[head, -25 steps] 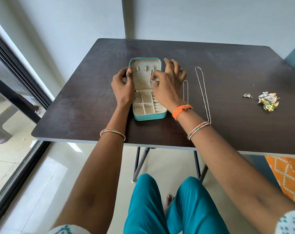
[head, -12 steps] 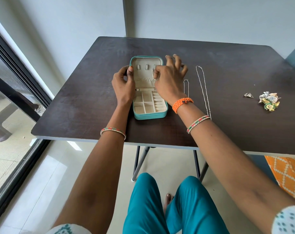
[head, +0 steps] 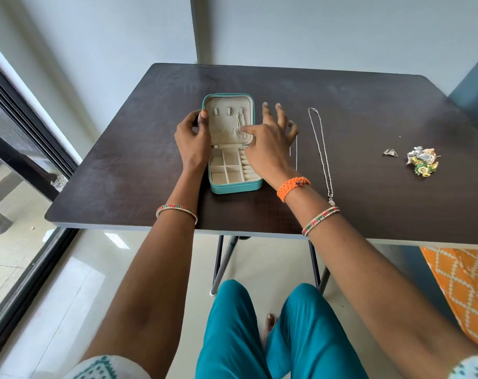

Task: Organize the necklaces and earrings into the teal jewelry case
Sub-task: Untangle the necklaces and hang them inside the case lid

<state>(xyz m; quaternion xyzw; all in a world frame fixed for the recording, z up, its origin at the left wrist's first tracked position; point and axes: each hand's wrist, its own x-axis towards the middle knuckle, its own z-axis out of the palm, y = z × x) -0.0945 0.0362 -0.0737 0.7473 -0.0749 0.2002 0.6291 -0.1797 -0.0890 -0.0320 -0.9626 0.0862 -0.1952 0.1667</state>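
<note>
Case [head: 233, 184] first, at the left of the table [head: 122, 165]: it lies open with its long axis running near to far, the lid half far, the tray half near. My left hand [head: 192, 138] grips the lid's left edge, thumb curled over the rim, steadying it. Inside the lid I count three hook tabs in a row; one chain [head: 241, 125] hangs from the rightmost tab, running near-far down toward the lid's elastic pocket. My right hand [head: 270, 143] comes in from the right; its forefinger points left and presses on the chain's lower end by the pocket, the other fingers spread loose, holding nothing.

Just right of that hand a second, thin chain [head: 296, 154] peeks out, mostly hidden under my palm. Further right lies the long necklace [head: 321, 157], also stretched near to far, clear of everything. So three necklaces: one in, two out, and the right hand is the nearer to both.

Well apart at the far right sit a small silver earring [head: 390, 152] and a heap of coloured earrings [head: 423, 162], too tangled to count.
</note>
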